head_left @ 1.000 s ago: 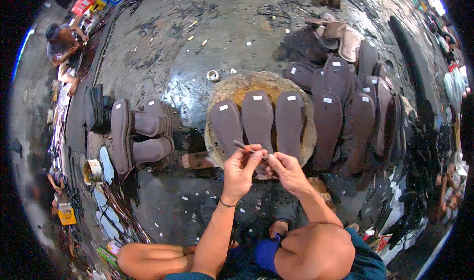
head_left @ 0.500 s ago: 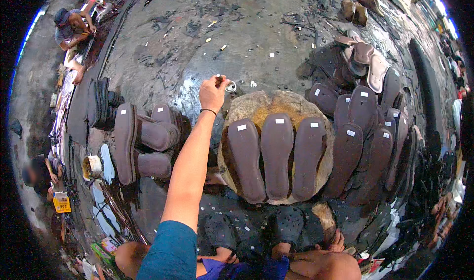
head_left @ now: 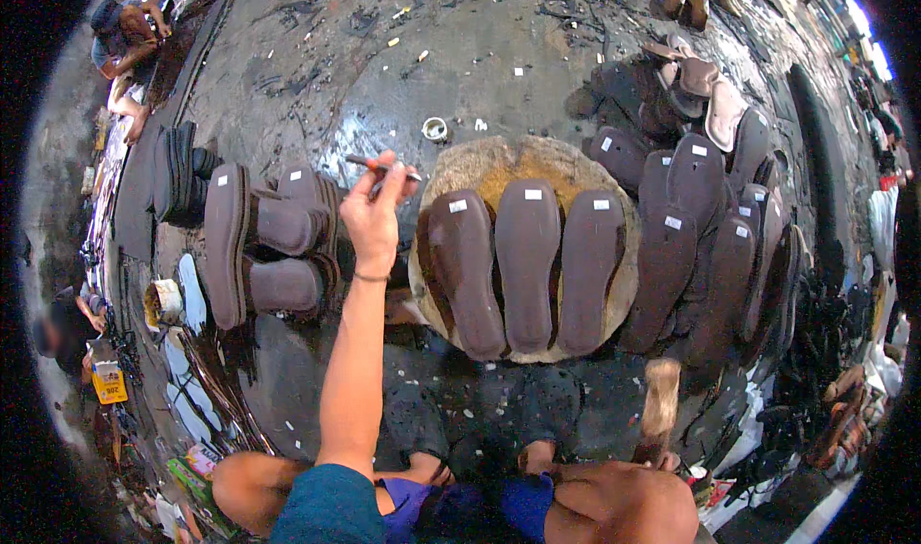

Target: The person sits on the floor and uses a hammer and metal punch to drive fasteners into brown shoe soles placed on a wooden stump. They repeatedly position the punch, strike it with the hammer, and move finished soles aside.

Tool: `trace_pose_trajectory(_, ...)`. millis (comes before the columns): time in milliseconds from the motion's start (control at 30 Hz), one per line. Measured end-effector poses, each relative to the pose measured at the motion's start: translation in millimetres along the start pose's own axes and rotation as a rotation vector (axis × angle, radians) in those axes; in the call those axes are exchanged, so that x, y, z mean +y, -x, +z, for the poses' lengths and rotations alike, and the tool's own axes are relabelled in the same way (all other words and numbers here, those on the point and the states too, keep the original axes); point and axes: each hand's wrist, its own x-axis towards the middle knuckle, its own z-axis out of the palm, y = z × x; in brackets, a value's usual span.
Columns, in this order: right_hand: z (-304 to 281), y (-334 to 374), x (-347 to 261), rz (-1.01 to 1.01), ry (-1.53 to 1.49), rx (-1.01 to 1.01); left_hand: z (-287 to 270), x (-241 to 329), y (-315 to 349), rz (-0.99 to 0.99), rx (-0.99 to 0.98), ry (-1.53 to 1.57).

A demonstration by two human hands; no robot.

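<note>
My left hand (head_left: 372, 213) is closed round a thin dark rod-like tool (head_left: 368, 163) with an orange band, above the floor just left of a round wooden block (head_left: 566, 170). Three brown shoe soles (head_left: 526, 266), each bearing a small white sticker, lie side by side on the block. Low on the right, beside my knee, my right hand (head_left: 664, 461) grips what looks like a wooden mallet (head_left: 661, 395), its tan end upward. Most of that hand is hidden behind my knee. Beyond the block stands a small white cup (head_left: 435, 129).
Stacked brown soles (head_left: 225, 247) stand left of the block, and a larger heap of soles (head_left: 696, 184) lies to its right. Near the left stacks is a stained tub (head_left: 163, 301). Scraps litter the dark floor. A person (head_left: 125, 40) sits far left.
My left hand has drawn back from beside the white cup, and the tool in it now shows. The wooden mallet at my right hand stands more upright. The whole view has shifted slightly.
</note>
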Motion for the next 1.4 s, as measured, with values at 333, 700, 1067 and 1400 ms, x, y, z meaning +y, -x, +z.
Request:
trace_pose_trajectory(333,84,-73,-178,-0.248,-0.578,-0.252,8,-37,59,-0.015,-0.105,-0.226)
trace_pose_trajectory(700,71,-79,-341,-0.81,-1.095,-0.36,22,-31,73,0.264,-0.086,-0.554)
trace_pose_trajectory(1067,188,-134,-288,-0.194,-0.676,-0.793,14,-39,60,0.559,-0.181,-0.975)
trace_pose_trajectory(1400,194,-139,-281,-0.054,-0.65,-0.819,1,0,77,-0.063,-0.07,-0.255)
